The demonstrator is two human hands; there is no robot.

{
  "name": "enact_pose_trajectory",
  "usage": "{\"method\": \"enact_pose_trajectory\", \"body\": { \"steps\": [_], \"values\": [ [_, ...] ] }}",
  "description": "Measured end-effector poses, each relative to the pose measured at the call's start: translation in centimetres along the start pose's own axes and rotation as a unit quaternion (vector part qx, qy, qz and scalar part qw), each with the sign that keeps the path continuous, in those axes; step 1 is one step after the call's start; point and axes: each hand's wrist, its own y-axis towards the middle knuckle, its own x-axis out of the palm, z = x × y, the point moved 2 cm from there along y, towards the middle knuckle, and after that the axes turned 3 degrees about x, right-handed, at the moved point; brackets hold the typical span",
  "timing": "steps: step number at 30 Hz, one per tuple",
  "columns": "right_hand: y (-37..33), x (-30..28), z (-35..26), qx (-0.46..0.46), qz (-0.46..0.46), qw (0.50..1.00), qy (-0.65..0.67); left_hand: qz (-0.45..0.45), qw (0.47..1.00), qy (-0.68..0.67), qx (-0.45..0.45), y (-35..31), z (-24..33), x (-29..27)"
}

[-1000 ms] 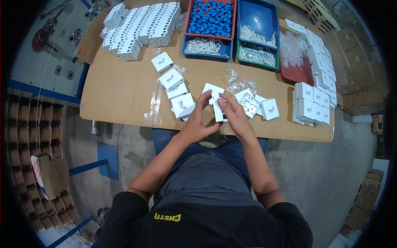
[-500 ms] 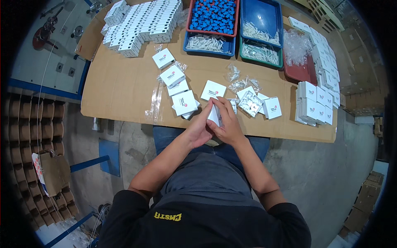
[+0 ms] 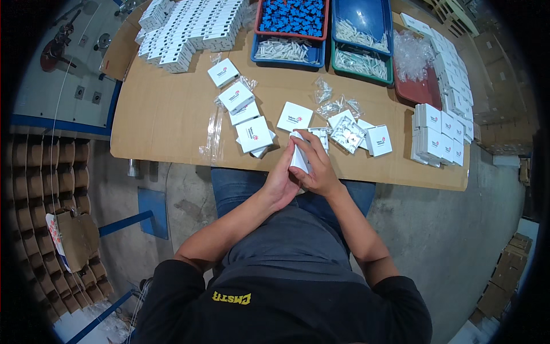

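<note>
Between my two hands, just over the table's near edge, a small white square box (image 3: pixel 298 161) is held tilted on its edge. My left hand (image 3: pixel 279 184) is closed along its left side. Fingers and thumb of my right hand (image 3: pixel 319 171) grip it from the right and hide part of it. Beyond lies a white square box (image 3: pixel 295 116) with a small red mark. To the right, an open white piece with metal parts inside (image 3: pixel 348 135) rests among other white pieces. Several similar white boxes (image 3: pixel 254 135) form a loose row at left.
Stacked white boxes (image 3: pixel 200 26) fill the far left, with more stacks (image 3: pixel 438 137) at right. Trays at the back hold blue pieces (image 3: pixel 292 16) and white plugs (image 3: pixel 283 50). A red tray (image 3: pixel 421 90) holds clear bags. Small bags of screws (image 3: pixel 338 107) lie mid-table.
Both hands keep hold of the white box, which has turned slightly between them. The table's contents sit a little higher in the picture as the view shifts.
</note>
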Motion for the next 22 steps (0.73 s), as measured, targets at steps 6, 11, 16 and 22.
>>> {"method": "enact_pose_trajectory", "body": {
  "steps": [6,11,16,22],
  "values": [
    [0.3,-0.9,1.1,0.034,0.094,0.991,0.091,0.012,0.999,-0.04,0.005,0.5,-0.7,-1.0],
    [2.0,-3.2,1.3,0.204,0.166,0.935,0.236,-0.081,0.995,-0.007,0.053,0.3,1.7,0.7],
    [1.3,-2.9,2.6,0.313,0.177,0.894,0.266,-0.127,0.99,-0.026,0.048,0.5,2.6,-0.4],
    [1.1,-1.3,1.7,0.347,0.018,0.929,0.131,-0.103,0.901,0.38,0.182,1.9,1.4,-3.8]
  ]
}}
